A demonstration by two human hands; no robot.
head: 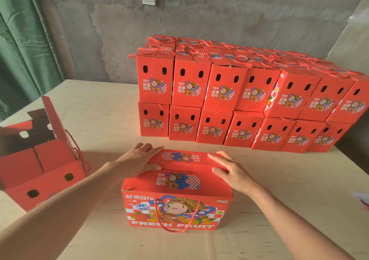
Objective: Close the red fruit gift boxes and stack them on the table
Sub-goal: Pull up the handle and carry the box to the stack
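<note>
A red fruit gift box (175,201) stands on the table right in front of me, its printed front and red rope handle facing me. My left hand (139,159) lies flat on the left end of the far top flap (185,157), thumb on its near edge. My right hand (229,171) lies flat on the right end of the same flap, thumb at the seam between the two flaps. Both flaps are down over the box top.
An open red box (40,171) with raised flaps stands at the left. A two-tier stack of closed red boxes (239,100) fills the back right of the pale wooden table (99,108). Behind are a grey wall and a green curtain (24,40).
</note>
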